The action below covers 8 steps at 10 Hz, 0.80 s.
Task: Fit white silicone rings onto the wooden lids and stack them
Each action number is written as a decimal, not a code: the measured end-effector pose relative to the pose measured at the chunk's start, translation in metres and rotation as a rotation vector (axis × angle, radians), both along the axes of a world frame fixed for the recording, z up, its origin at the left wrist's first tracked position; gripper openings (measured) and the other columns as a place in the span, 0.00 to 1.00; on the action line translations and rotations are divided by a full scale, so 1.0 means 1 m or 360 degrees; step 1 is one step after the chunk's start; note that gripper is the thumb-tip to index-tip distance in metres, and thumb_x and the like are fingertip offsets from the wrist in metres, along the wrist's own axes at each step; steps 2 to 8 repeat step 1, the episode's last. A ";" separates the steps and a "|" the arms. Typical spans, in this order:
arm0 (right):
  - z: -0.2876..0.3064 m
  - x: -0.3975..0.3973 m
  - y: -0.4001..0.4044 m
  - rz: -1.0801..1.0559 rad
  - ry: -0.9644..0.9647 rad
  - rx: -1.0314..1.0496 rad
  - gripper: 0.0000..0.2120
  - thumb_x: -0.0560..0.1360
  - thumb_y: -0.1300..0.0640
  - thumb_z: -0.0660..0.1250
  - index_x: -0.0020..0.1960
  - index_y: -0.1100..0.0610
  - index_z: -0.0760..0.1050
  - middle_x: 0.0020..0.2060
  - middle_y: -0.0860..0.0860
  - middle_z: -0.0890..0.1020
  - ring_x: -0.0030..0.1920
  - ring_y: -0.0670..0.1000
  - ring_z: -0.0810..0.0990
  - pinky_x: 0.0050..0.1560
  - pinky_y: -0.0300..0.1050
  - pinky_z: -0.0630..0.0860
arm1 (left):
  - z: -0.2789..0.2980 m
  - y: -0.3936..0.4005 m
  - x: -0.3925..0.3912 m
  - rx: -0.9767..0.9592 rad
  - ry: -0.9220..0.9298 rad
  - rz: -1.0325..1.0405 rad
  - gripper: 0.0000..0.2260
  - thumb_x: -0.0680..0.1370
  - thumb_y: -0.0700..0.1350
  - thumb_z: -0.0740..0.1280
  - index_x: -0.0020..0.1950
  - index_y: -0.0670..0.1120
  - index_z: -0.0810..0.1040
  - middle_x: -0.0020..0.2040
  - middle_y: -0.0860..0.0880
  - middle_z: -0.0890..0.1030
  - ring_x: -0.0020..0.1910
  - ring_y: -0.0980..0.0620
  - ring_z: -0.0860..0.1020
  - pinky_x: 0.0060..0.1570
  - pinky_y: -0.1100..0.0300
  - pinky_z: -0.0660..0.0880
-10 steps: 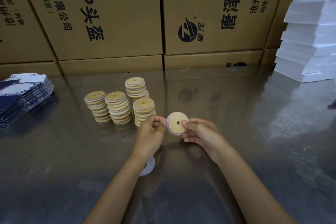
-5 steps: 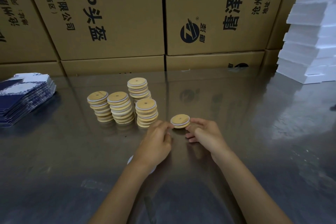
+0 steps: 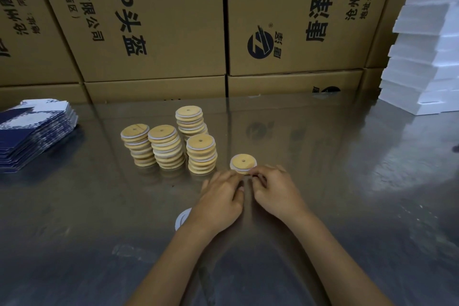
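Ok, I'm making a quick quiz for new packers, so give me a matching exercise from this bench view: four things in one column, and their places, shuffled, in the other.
Things
1. single round wooden lid with white ring
2. stack of white foam slabs
3. pile of blue-and-white printed cards
4. loose white silicone ring

Places
A. far right of the table
B. left edge of the table
C. just beyond the fingertips of both hands
D. partly hidden under the left wrist

Pairs: 1-C, 2-A, 3-B, 4-D
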State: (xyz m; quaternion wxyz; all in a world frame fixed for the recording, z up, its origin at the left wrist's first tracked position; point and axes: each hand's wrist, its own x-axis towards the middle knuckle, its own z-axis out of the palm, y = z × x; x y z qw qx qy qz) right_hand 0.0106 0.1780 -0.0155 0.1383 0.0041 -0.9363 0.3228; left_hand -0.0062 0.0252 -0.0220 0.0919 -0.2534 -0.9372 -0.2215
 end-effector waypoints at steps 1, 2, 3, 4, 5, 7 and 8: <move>-0.006 -0.002 -0.002 0.0115 -0.0192 0.0195 0.20 0.85 0.51 0.53 0.75 0.46 0.69 0.77 0.44 0.66 0.80 0.49 0.55 0.73 0.49 0.54 | -0.003 0.000 -0.001 -0.0053 -0.0127 -0.0002 0.21 0.83 0.51 0.55 0.76 0.55 0.61 0.78 0.54 0.61 0.78 0.52 0.53 0.72 0.54 0.52; -0.006 -0.002 -0.002 0.0115 -0.0192 0.0195 0.20 0.85 0.51 0.53 0.75 0.46 0.69 0.77 0.44 0.66 0.80 0.49 0.55 0.73 0.49 0.54 | -0.003 0.000 -0.001 -0.0053 -0.0127 -0.0002 0.21 0.83 0.51 0.55 0.76 0.55 0.61 0.78 0.54 0.61 0.78 0.52 0.53 0.72 0.54 0.52; -0.006 -0.002 -0.002 0.0115 -0.0192 0.0195 0.20 0.85 0.51 0.53 0.75 0.46 0.69 0.77 0.44 0.66 0.80 0.49 0.55 0.73 0.49 0.54 | -0.003 0.000 -0.001 -0.0053 -0.0127 -0.0002 0.21 0.83 0.51 0.55 0.76 0.55 0.61 0.78 0.54 0.61 0.78 0.52 0.53 0.72 0.54 0.52; -0.006 -0.002 -0.002 0.0115 -0.0192 0.0195 0.20 0.85 0.51 0.53 0.75 0.46 0.69 0.77 0.44 0.66 0.80 0.49 0.55 0.73 0.49 0.54 | -0.003 0.000 -0.001 -0.0053 -0.0127 -0.0002 0.21 0.83 0.51 0.55 0.76 0.55 0.61 0.78 0.54 0.61 0.78 0.52 0.53 0.72 0.54 0.52; -0.006 -0.002 -0.002 0.0115 -0.0192 0.0195 0.20 0.85 0.51 0.53 0.75 0.46 0.69 0.77 0.44 0.66 0.80 0.49 0.55 0.73 0.49 0.54 | -0.003 0.000 -0.001 -0.0053 -0.0127 -0.0002 0.21 0.83 0.51 0.55 0.76 0.55 0.61 0.78 0.54 0.61 0.78 0.52 0.53 0.72 0.54 0.52; -0.006 -0.002 -0.002 0.0115 -0.0192 0.0195 0.20 0.85 0.51 0.53 0.75 0.46 0.69 0.77 0.44 0.66 0.80 0.49 0.55 0.73 0.49 0.54 | -0.003 0.000 -0.001 -0.0053 -0.0127 -0.0002 0.21 0.83 0.51 0.55 0.76 0.55 0.61 0.78 0.54 0.61 0.78 0.52 0.53 0.72 0.54 0.52; -0.006 -0.002 -0.002 0.0115 -0.0192 0.0195 0.20 0.85 0.51 0.53 0.75 0.46 0.69 0.77 0.44 0.66 0.80 0.49 0.55 0.73 0.49 0.54 | -0.003 0.000 -0.001 -0.0053 -0.0127 -0.0002 0.21 0.83 0.51 0.55 0.76 0.55 0.61 0.78 0.54 0.61 0.78 0.52 0.53 0.72 0.54 0.52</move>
